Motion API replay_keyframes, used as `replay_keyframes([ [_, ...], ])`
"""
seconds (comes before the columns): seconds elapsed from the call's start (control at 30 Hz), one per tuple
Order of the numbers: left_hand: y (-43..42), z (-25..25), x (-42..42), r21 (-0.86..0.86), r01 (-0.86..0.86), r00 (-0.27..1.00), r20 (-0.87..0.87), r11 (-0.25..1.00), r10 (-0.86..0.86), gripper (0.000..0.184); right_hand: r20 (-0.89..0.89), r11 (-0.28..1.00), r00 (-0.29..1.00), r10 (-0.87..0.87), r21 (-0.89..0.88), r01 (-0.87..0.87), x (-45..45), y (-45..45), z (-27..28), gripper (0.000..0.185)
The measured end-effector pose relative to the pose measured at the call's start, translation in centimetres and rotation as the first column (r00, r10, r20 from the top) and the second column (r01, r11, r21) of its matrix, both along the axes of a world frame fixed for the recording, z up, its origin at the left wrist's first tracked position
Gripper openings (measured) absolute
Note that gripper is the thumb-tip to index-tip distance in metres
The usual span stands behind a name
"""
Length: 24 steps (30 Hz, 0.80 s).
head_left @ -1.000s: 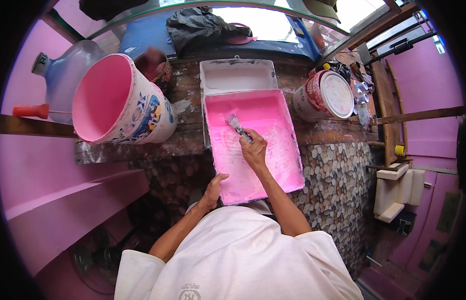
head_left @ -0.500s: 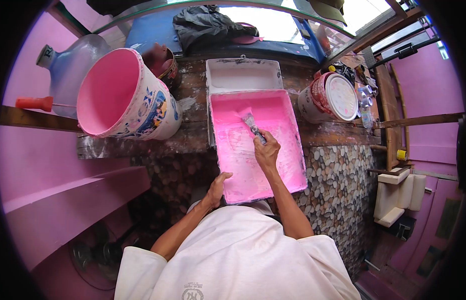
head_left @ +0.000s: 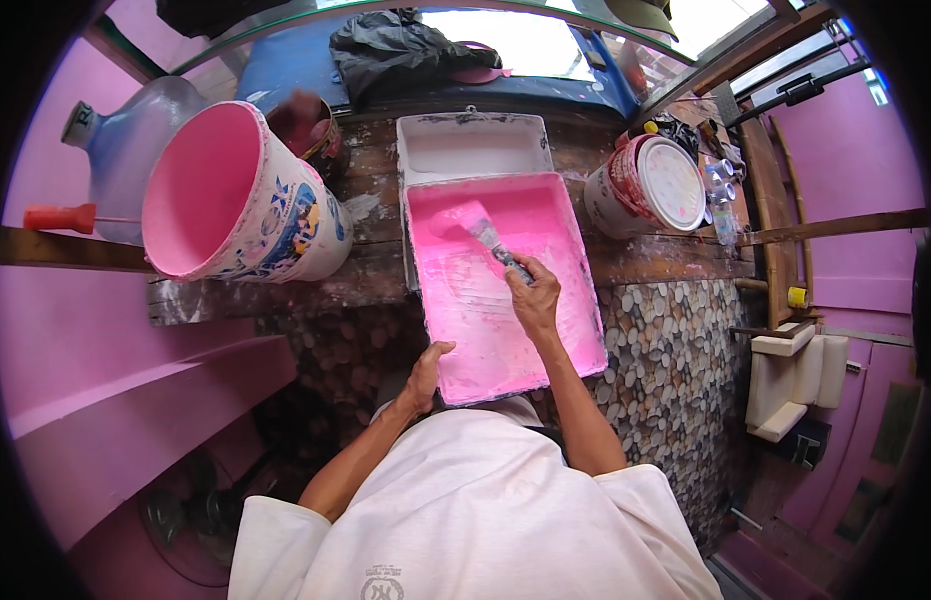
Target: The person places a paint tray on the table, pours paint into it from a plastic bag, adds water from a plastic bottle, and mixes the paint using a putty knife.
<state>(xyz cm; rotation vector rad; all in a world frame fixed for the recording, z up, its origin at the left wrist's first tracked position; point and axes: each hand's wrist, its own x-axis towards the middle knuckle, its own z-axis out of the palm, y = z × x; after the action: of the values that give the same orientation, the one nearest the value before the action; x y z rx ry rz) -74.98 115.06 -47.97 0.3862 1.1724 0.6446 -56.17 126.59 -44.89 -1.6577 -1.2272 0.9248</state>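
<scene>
A paint tray [head_left: 580, 290] coated in pink paint rests partly on the wooden bench and reaches toward my body. My left hand [head_left: 423, 378] grips its lower left edge, with the thumb over the rim. Over the tray, my right hand [head_left: 534, 292] is closed on the handle of a scraper [head_left: 487, 236]. Pink paint covers the scraper's blade, which points to the upper left over the deeper, paint-filled end. Behind this tray lies a second, white tray [head_left: 473, 150].
At left stands a large bucket [head_left: 295, 232], pink inside, beside a water jug [head_left: 140, 130] and an orange-handled tool [head_left: 60, 218]. A small tin [head_left: 325, 140] is behind it. Right of the trays is a lidded bucket [head_left: 615, 200]; a black bag [head_left: 395, 55] lies at the back.
The scraper's blade has moved up and left, and now carries more pink paint. My right hand has shifted slightly right within the tray. My left hand keeps its hold on the edge.
</scene>
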Motion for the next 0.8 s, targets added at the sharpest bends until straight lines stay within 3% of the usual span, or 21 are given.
replay_keyframes([
  [0.07, 0.0, 0.7, 0.1, 0.002, -0.015, 1.0, -0.006, 1.0, 0.015, 0.049, 0.054, 0.998, 0.996, -0.069, -0.003, 0.07, 0.7, 0.1, 0.2, 0.028],
  [0.13, 0.0, 0.6, 0.1, 0.006, -0.03, 0.999, -0.013, 1.0, 0.03, 0.049, 0.227, 0.992, 0.967, -0.117, -0.029, 0.126, 1.2, 0.2, -0.6, 0.028],
  [0.27, 0.0, -0.1, -0.1, -0.054, -0.023, 0.996, 0.084, 0.998, 0.028, 0.05, 0.094, 0.998, 0.994, 0.054, -0.041, -0.05, 1.3, 0.0, 0.9, 0.028],
  [0.33, 0.3, 0.3, 0.0, -0.078, -0.03, 0.993, 0.111, 0.997, 0.039, 0.05, 0.083, 0.998, 0.996, -0.02, 0.053, 0.016, 2.3, 0.1, 0.3, 0.029],
  [0.4, 0.3, 0.7, -0.1, -0.082, -0.032, 0.993, 0.11, 0.996, 0.041, 0.048, 0.334, 0.986, 0.928, -0.166, 0.032, 0.165, 3.7, 0.2, 0.0, 0.03],
  [0.43, 0.2, 0.4, -0.1, -0.082, -0.034, 0.993, 0.11, 0.996, 0.042, 0.048, 0.36, 0.986, 0.92, -0.156, -0.002, 0.168, 3.9, 0.0, -0.1, 0.03],
  [0.47, 0.0, -0.1, 0.0, -0.064, -0.049, 0.993, 0.105, 0.997, 0.056, 0.047, 0.36, 0.986, 0.92, -0.155, -0.002, 0.167, 3.9, -0.2, -0.3, 0.03],
  [0.57, 0.0, -0.4, 0.0, -0.068, -0.06, 0.991, 0.117, 0.996, 0.068, 0.044, 0.103, 0.999, 0.995, 0.012, -0.036, -0.008, 3.7, -0.6, 0.5, 0.029],
  [0.6, 0.1, -0.3, 0.0, -0.085, -0.059, 0.988, 0.134, 0.995, 0.071, 0.044, 0.104, 0.999, 0.995, 0.008, -0.035, -0.004, 3.9, -0.4, 0.3, 0.029],
  [0.67, 0.2, 0.1, 0.0, -0.072, -0.049, 0.99, 0.127, 0.996, 0.058, 0.044, 0.251, 0.985, 0.953, -0.168, 0.086, 0.151, 4.2, -0.1, -0.3, 0.03],
  [0.8, 0.0, -0.2, 0.0, -0.048, -0.055, 0.995, 0.082, 0.997, 0.059, 0.045, 0.22, 0.993, 0.972, -0.086, -0.055, 0.1, 3.6, -0.5, -0.7, 0.029],
])
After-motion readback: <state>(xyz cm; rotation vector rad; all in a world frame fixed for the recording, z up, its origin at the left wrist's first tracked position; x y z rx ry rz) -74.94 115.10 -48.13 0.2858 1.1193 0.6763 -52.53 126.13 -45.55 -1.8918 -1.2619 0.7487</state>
